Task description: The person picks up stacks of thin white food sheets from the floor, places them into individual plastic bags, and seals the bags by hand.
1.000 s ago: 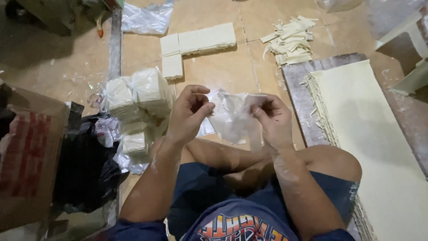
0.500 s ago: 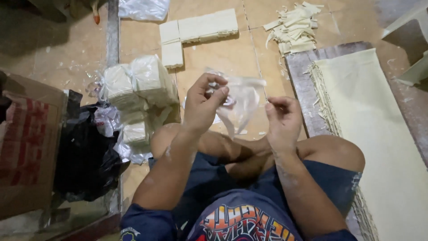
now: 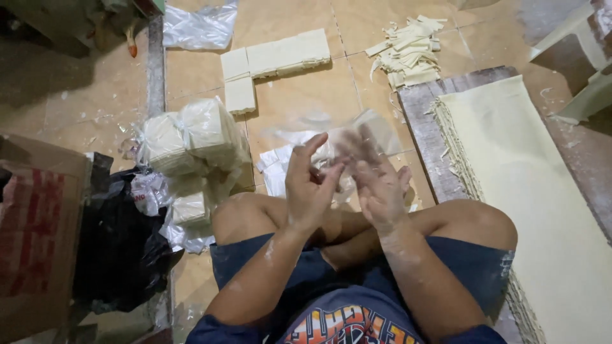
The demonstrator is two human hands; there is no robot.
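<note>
My left hand (image 3: 309,185) and right hand (image 3: 376,181) | palms flat, pressing clear plastic bag (image 3: 357,130) between | bagged wrapper stacks (image 3: 188,137) at 9 o'clock

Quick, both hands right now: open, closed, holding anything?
Left hand: open, fingers against the clear plastic bag.
Right hand: open and motion-blurred, pressed to the same bag.

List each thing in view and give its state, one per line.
Left hand: raised, fingers straight, against the clear plastic bag.
Right hand: raised, blurred, on the same bag.
Clear plastic bag: empty, held between both hands.
Bagged stacks: packed, tied shut.
Cut squares: unbagged, on the floor.
Trimmings: loose heap.
Sheet stack: flat, uncut.
</note>
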